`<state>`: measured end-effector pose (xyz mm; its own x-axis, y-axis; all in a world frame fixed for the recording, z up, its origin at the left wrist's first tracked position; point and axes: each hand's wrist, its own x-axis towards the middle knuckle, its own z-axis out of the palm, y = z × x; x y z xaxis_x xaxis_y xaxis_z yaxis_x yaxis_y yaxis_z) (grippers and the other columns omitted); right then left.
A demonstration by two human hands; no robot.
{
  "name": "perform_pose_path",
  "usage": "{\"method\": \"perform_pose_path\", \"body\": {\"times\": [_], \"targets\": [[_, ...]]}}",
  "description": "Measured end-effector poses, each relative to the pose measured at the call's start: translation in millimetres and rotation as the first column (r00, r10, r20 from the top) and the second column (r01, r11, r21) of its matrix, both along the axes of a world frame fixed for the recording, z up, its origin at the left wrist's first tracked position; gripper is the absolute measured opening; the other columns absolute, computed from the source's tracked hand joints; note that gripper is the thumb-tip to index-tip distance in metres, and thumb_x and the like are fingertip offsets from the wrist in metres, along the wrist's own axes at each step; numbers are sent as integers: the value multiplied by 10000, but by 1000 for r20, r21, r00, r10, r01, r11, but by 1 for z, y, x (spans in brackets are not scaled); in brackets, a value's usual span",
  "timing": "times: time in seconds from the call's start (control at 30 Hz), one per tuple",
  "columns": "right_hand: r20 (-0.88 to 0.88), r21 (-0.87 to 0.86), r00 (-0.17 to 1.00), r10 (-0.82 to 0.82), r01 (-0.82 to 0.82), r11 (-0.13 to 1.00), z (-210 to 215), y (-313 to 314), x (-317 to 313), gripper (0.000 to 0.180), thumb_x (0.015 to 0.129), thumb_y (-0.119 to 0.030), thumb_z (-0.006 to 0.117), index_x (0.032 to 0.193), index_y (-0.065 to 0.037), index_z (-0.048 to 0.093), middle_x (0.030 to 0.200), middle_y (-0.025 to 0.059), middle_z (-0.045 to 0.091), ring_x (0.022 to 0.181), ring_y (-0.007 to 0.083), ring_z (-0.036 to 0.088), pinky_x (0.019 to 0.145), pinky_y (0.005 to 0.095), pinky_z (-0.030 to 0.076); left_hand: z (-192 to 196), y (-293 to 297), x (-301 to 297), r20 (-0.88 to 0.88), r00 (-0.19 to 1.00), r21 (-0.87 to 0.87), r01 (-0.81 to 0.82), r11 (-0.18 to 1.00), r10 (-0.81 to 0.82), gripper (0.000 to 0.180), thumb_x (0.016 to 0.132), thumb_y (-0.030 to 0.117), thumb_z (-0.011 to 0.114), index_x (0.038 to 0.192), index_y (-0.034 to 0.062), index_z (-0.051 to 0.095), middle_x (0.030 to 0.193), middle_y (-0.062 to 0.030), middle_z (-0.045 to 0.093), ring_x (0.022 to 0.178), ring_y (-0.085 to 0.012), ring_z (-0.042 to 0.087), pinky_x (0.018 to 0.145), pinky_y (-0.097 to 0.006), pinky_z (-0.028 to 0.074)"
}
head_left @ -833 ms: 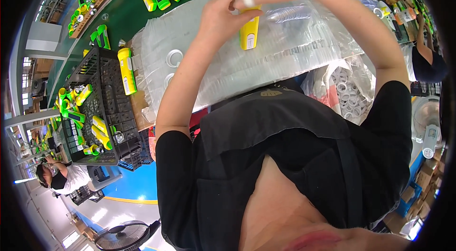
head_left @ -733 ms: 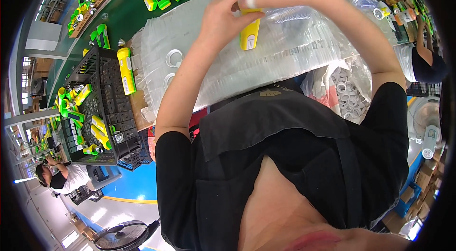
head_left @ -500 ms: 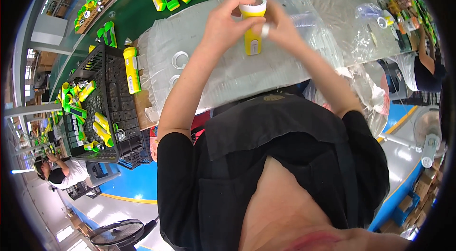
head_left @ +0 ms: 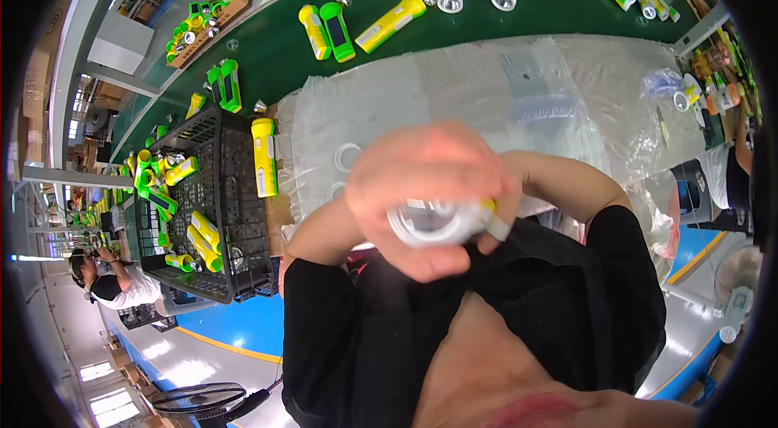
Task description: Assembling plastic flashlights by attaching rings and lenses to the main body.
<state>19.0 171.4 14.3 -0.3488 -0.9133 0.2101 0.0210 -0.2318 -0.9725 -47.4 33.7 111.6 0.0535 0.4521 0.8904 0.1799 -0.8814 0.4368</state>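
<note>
A yellow flashlight (head_left: 442,224) with a white head ring and clear lens is raised close before my chest, its lens tipped up toward me. My left hand (head_left: 413,164) is wrapped round the white head ring, fingers over the far side and thumb on the near side. Behind it, my right hand (head_left: 506,189) closes on the yellow body, which is mostly hidden. A white band shows on one right finger. Two loose white rings, one of them a clear-centred ring (head_left: 348,157), lie on the plastic-covered work surface (head_left: 470,96) beyond my left forearm.
On the left stands a black crate (head_left: 235,209) holding several flashlights, with one yellow flashlight (head_left: 264,156) beside it. More flashlights lie on the green bench (head_left: 275,47), near a cardboard box (head_left: 235,2) of parts. Other people sit at far left and far right.
Both hands have brought the flashlight up from the work surface toward my chest, and its lens has tipped toward me. The left hand has wrapped over the head ring. The whole view has shifted.
</note>
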Motion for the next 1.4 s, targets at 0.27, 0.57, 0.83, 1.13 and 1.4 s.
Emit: {"method": "perform_pose_path", "body": {"times": [0.27,0.57,0.83,1.13,1.4], "targets": [[-919,-371,-301,-253,877,304,27,120,-174,470,725,-162,741,1172,-117,604,1241,51,597,1160,299,539,979,408,440,-43,59,-144,-610,314,202,-827,525,728,773,617,216,896,1294,80,549,1255,-132,587,1131,-304,578,946,-414,463],[-991,124,130,28,980,-156,-52,297,-253,483,776,53,617,1219,-138,587,1415,116,490,1296,310,476,1043,386,447,-158,63,-266,-861,299,-357,-932,-70,413,695,787,428,745,1307,27,517,1147,-177,596,1051,-350,595,888,-408,490],[-592,325,116,-798,940,-104,11,129,-142,603,795,-582,706,820,19,661,687,98,640,662,189,637,635,339,512,-111,46,-155,-374,389,-472,-861,188,842,500,800,313,757,1166,9,604,961,-147,641,846,-299,635,740,-385,512],[222,91,266,-938,952,292,-7,33,12,455,803,-253,657,1156,-14,499,941,94,622,875,181,600,796,330,482,-62,11,-53,-437,406,-138,-912,387,803,294,801,119,759,1060,32,651,1027,-107,669,886,-226,637,680,-297,497],[246,153,462,-852,850,505,0,3,73,614,843,-520,679,1166,-50,451,869,92,589,755,173,582,707,323,479,-81,14,-14,-139,791,-611,-542,577,595,233,970,204,569,966,30,724,872,-57,645,788,-165,596,695,-293,478]]}}
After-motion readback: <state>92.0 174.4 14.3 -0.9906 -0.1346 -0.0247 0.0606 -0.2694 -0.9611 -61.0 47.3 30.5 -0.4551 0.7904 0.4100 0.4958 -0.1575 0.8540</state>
